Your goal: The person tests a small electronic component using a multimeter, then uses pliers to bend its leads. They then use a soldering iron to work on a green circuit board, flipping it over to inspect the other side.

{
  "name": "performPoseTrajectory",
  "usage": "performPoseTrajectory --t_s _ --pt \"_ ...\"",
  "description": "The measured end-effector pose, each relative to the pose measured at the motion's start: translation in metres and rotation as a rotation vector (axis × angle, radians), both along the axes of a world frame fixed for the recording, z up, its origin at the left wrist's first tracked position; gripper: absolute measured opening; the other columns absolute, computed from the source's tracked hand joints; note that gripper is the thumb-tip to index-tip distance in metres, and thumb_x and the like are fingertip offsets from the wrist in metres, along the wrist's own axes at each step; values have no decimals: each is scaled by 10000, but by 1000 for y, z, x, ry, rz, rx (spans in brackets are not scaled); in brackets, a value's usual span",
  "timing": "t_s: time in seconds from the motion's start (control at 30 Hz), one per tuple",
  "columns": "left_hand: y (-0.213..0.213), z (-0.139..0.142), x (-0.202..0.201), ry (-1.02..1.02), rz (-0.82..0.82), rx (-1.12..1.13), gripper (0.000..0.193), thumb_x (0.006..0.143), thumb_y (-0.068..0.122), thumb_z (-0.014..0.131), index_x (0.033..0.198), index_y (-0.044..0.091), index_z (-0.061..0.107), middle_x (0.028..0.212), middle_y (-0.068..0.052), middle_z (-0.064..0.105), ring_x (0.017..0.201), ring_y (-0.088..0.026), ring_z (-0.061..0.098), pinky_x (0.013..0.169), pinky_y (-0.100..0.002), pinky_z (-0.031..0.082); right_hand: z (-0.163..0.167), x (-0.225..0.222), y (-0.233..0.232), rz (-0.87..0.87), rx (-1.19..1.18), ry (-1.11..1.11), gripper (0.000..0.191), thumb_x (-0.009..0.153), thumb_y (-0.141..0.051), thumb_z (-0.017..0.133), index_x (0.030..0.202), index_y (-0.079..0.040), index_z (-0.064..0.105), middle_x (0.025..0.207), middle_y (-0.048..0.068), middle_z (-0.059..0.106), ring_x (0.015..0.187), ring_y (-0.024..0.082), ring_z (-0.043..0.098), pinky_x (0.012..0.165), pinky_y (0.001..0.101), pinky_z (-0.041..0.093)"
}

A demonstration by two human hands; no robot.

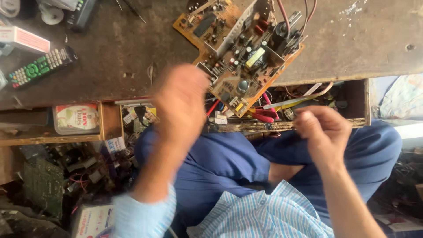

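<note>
My left hand (181,103) is up near the middle of the frame, blurred, its back toward me, just at the lower left corner of the circuit board (240,53). I cannot tell whether those fingers are spread or curled, or whether they grip anything; the blur hides them. My right hand (324,132) sits to the right of centre, fingers curled in close toward the thumb as if pinching something thin, though what lies between them is too small to make out.

The circuit board is orange-brown, tilted on the workbench (119,48) in the upper middle of the frame, crowded with small parts, with red and black wires (304,13) running off its top right corner. Its lower edge hangs over an open drawer (352,99) full of cables and red-handled pliers (264,115).

At the upper left lies a remote control (42,66) with green buttons, beside a small white and red box (24,39). Lower left, a pile of scrap boards and parts (53,176) covers the floor. My blue trousers (229,163) and striped shirt fill the bottom.
</note>
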State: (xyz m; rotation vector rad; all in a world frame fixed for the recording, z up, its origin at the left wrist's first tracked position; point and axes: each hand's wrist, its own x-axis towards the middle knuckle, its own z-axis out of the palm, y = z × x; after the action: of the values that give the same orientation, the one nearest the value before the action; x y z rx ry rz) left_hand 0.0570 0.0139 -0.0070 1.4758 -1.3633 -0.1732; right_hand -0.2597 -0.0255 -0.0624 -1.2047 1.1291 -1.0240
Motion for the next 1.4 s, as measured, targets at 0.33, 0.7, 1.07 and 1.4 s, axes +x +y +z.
performPoseTrajectory --t_s 0.33,0.7,1.07,1.4 --pt "7 6 -115 -183 -274 -1 239 936 -18 706 1161 1 628 1106 -137 682 1029 -293 693 903 -403 584 17 29 11 118 227 -307 172 1065 -125 637 1068 38 692 882 76 715 733 110 632 645 249 506" --pt "8 -23 -135 65 -281 63 216 970 -2 724 1176 34 672 1128 -103 700 1067 -286 710 918 -377 598 16 23 10 29 269 -192 159 1027 -112 650 1068 32 702 880 69 721 716 100 641 632 243 516" --pt "7 -26 -130 164 -283 47 149 980 26 727 1121 52 687 1083 -82 677 1007 -256 701 867 -337 593 25 26 8 105 199 -129 170 999 -96 674 1110 32 695 906 67 713 758 98 650 661 241 536" --pt "7 -27 -128 158 -269 35 132 990 11 719 1110 47 677 1079 -78 677 1006 -251 701 854 -342 593 23 21 4 151 192 -113 157 1011 -111 686 1071 33 702 901 72 717 778 98 658 692 255 551"
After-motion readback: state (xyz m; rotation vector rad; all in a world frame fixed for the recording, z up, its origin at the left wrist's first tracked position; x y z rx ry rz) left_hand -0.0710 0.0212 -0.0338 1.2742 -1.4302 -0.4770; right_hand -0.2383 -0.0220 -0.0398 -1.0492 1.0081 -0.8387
